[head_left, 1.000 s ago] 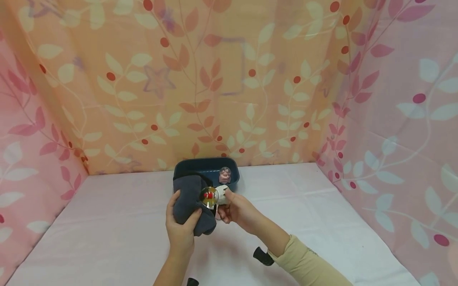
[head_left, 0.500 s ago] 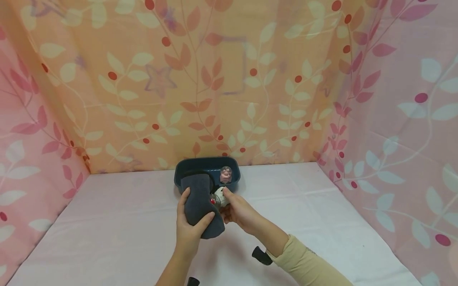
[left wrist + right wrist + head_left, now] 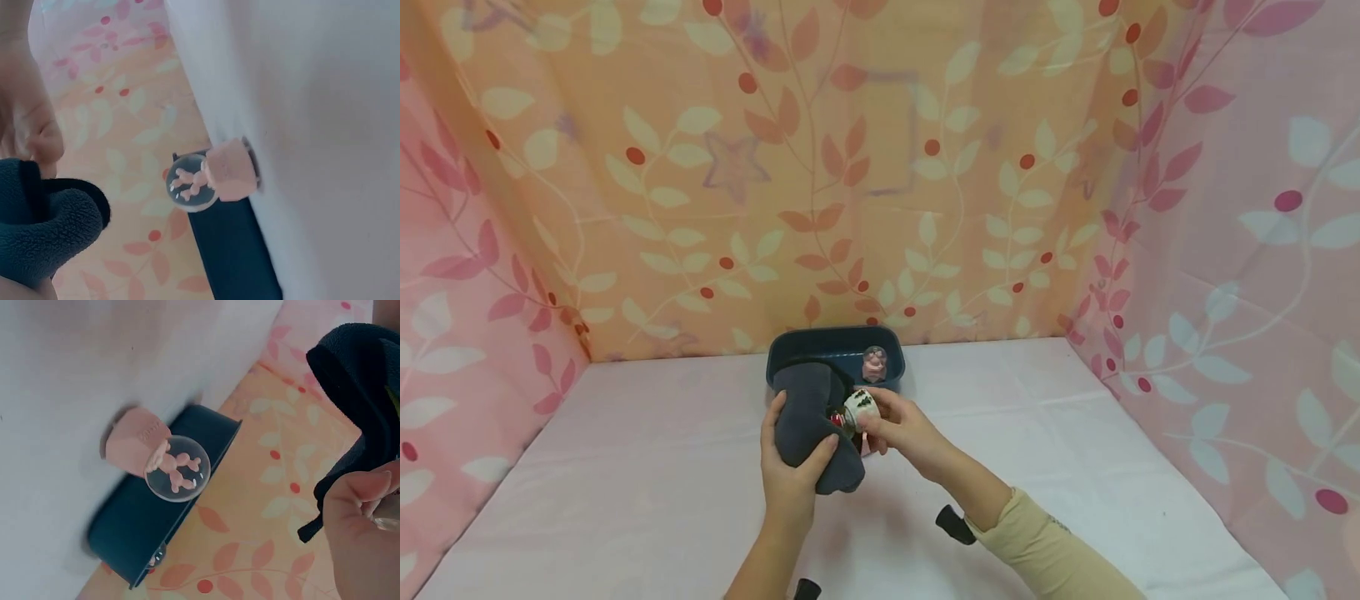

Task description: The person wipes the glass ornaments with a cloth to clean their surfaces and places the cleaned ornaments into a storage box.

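Note:
My left hand (image 3: 790, 483) holds a folded dark grey cloth (image 3: 805, 425), thumb in front and fingers along its left edge. The right hand (image 3: 913, 433) grips a snow globe by its white base (image 3: 862, 405), which has green trees on it. Its glass end, with something red inside, points left into a fold of the cloth and is mostly covered. In the left wrist view, a pink-based snow globe (image 3: 230, 170) with a pink balloon-dog figure stands on the table. The right wrist view shows the cloth (image 3: 344, 381) beside the right hand's thumb (image 3: 359, 487).
A dark blue bin (image 3: 797, 340) stands at the back of the white table (image 3: 662, 467), against the patterned curtain (image 3: 700, 208). Another snow globe (image 3: 874, 365) with a pink figure sits inside it at the right. The pink-based globe stands in front of the bin.
The cloth moved right over the glass, then slightly back left. The right hand has shifted its fingers and turned the snow globe, so the base's green trees now show.

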A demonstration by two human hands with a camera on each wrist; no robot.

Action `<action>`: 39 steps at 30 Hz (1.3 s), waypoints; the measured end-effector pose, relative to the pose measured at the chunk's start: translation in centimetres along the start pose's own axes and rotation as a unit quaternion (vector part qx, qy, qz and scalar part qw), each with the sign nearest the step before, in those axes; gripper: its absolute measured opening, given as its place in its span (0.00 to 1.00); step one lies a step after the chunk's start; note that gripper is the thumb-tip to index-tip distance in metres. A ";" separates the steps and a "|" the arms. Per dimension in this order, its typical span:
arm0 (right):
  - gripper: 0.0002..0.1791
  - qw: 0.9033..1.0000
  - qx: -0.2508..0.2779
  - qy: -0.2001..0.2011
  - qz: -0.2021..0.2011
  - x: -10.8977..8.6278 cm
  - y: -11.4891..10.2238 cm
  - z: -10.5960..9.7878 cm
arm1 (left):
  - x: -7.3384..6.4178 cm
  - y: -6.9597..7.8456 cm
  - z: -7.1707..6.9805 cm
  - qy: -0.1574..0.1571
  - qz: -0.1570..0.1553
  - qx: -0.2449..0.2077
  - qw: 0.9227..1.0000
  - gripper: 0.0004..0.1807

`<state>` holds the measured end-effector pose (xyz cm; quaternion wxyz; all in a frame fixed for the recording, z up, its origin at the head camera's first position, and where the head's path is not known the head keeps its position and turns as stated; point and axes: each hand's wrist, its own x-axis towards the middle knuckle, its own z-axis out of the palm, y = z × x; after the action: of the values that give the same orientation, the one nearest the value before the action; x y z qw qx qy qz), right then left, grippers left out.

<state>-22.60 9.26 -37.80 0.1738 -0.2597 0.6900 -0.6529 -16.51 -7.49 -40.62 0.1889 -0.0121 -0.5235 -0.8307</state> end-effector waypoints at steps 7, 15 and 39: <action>0.30 1.000 0.006 -0.003 -0.015 0.4 0.4 -0.1 | -0.1 0.0 0.1 0.006 0.001 -0.031 0.999 0.40; 0.33 1.000 0.003 0.000 -0.018 0.4 0.8 -0.1 | -0.1 0.0 0.3 0.044 -0.002 -0.039 0.998 0.37; 0.22 0.991 0.070 0.056 0.100 0.1 0.0 1.3 | -0.8 -0.5 0.2 -0.027 0.039 0.022 0.999 0.42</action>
<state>-21.94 8.10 -37.95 0.2169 -0.1401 0.6737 -0.6925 -15.96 -6.81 -41.16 0.2071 -0.0509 -0.5460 -0.8102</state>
